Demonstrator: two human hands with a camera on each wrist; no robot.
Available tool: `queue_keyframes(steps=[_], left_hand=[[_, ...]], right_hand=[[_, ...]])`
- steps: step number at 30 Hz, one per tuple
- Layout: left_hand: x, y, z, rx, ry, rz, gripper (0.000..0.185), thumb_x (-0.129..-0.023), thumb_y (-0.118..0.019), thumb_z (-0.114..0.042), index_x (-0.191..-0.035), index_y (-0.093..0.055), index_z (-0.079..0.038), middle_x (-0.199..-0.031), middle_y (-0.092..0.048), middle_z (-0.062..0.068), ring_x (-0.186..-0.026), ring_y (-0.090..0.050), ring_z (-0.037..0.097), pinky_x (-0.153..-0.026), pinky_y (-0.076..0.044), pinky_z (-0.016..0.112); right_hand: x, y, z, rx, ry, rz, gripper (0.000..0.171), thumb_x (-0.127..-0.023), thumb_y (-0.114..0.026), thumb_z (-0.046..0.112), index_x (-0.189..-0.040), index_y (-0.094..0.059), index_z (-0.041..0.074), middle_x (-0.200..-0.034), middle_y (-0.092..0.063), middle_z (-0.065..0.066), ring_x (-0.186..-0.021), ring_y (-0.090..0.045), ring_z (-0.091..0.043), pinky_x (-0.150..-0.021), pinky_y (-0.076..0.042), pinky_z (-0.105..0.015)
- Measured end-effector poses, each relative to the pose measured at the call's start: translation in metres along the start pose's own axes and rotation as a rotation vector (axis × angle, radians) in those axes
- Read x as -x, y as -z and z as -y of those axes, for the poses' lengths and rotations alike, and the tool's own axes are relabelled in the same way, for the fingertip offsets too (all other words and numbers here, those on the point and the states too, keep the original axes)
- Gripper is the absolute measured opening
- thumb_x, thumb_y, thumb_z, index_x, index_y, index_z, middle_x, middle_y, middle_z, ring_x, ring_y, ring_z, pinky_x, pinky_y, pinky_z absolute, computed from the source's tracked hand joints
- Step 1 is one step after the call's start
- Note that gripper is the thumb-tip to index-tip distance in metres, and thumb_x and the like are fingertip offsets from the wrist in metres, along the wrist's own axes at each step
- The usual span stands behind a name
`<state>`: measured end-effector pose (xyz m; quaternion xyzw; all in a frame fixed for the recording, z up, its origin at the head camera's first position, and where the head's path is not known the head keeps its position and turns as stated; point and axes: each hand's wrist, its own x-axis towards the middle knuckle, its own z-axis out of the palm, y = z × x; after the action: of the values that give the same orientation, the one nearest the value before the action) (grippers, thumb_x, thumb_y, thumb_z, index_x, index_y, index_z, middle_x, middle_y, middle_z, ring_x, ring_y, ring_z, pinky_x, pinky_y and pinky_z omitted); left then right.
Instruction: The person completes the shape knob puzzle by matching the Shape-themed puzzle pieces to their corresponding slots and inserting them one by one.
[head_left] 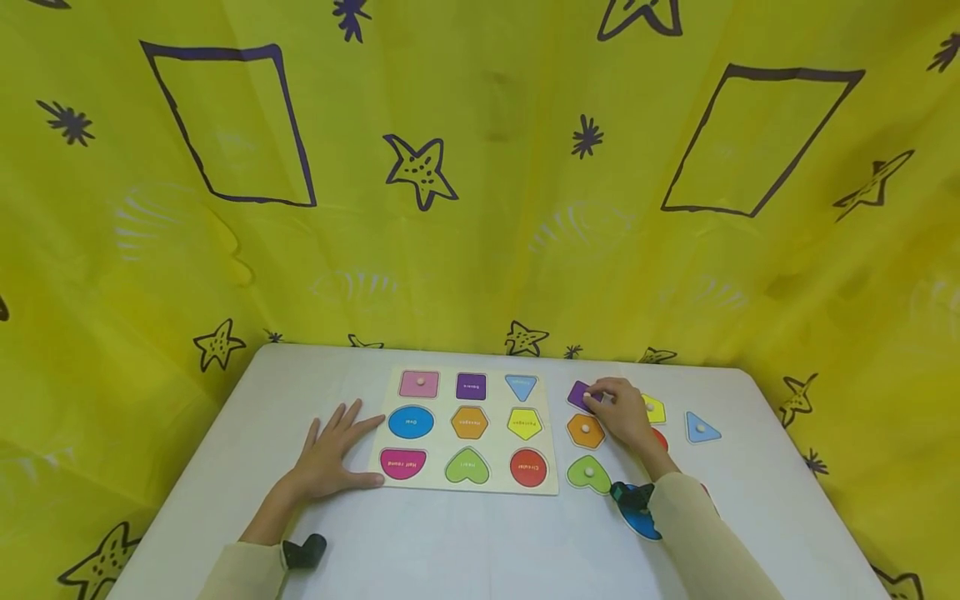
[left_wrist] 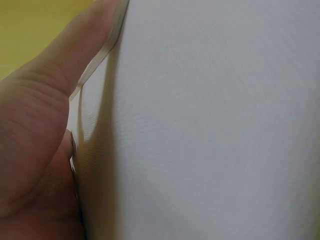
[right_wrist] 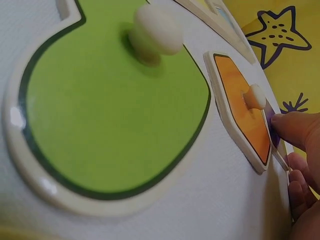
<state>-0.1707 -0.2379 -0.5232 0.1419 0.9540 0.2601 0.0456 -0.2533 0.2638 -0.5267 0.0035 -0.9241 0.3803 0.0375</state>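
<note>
My right hand (head_left: 626, 412) pinches the knob of a purple square puzzle piece (head_left: 576, 395) to the right of the shape board (head_left: 465, 491). In the right wrist view its thumb overlaps the purple piece, largely hidden behind the orange hexagon piece (right_wrist: 242, 115). My left hand (head_left: 330, 454) lies with fingers spread along the board's left edge, index fingertip and thumb tip right at it. The left wrist view shows the thumb (left_wrist: 75, 50) against the board's edge. A pink rectangle piece (head_left: 408, 384) with a knob sits in the board's far left corner; the other spots show printed, labelled shapes.
Near the right hand lie a green heart piece (head_left: 581, 474), a yellow pentagon piece (head_left: 655, 410) and a blue triangle piece (head_left: 701, 427). A red piece (head_left: 660, 439) and a blue piece (head_left: 643, 525) are partly covered by the right arm. A yellow patterned curtain (head_left: 480, 250) hangs behind the white table.
</note>
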Motion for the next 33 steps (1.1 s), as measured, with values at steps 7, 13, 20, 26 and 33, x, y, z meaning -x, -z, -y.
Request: queue_keyframes(steps=[7,13,20,26,33], left_hand=[[0.001,0.001,-0.003,0.005,0.015,0.017,0.096,-0.072,-0.085,-0.058,-0.154,-0.05,-0.021,-0.166,-0.024,0.024,-0.152,-0.01,0.053,-0.115,0.003,0.077],[0.001,0.001,-0.002,-0.002,0.013,0.011,0.096,-0.072,-0.085,-0.058,-0.153,-0.05,-0.02,-0.166,-0.025,0.024,-0.152,-0.01,0.053,-0.115,0.003,0.077],[0.0,-0.003,0.0,0.002,0.011,0.006,0.096,-0.072,-0.085,-0.059,-0.153,-0.05,-0.021,-0.166,-0.025,0.024,-0.152,-0.01,0.053,-0.115,0.004,0.077],[0.001,-0.001,-0.001,0.0,0.008,0.009,0.096,-0.072,-0.085,-0.058,-0.153,-0.051,-0.02,-0.166,-0.025,0.025,-0.152,-0.011,0.053,-0.114,0.004,0.078],[0.002,0.0,-0.002,-0.003,0.017,0.014,0.096,-0.072,-0.085,-0.058,-0.153,-0.05,-0.021,-0.166,-0.025,0.025,-0.152,-0.01,0.053,-0.115,0.004,0.077]], right_hand=[[0.002,-0.003,0.002,0.008,-0.018,-0.026,0.019,-0.098,-0.071,0.016,-0.108,-0.077,0.001,-0.134,-0.059,-0.023,-0.125,-0.05,-0.043,-0.104,-0.045,-0.058],[0.0,0.0,0.008,0.012,0.001,-0.042,0.021,-0.099,-0.07,0.016,-0.11,-0.076,0.0,-0.137,-0.057,-0.025,-0.129,-0.05,-0.046,-0.108,-0.043,-0.061],[-0.005,0.009,0.023,-0.036,-0.019,-0.004,0.023,-0.1,-0.069,0.017,-0.117,-0.075,0.002,-0.144,-0.053,-0.022,-0.138,-0.04,-0.047,-0.113,-0.034,-0.066],[-0.011,0.009,0.039,-0.026,0.028,-0.032,0.023,-0.098,-0.07,0.016,-0.116,-0.076,0.002,-0.142,-0.055,-0.023,-0.134,-0.043,-0.047,-0.106,-0.045,-0.06],[-0.018,0.003,0.056,-0.051,0.111,-0.069,0.023,-0.096,-0.072,0.013,-0.113,-0.076,-0.002,-0.137,-0.058,-0.025,-0.129,-0.051,-0.045,-0.098,-0.052,-0.056]])
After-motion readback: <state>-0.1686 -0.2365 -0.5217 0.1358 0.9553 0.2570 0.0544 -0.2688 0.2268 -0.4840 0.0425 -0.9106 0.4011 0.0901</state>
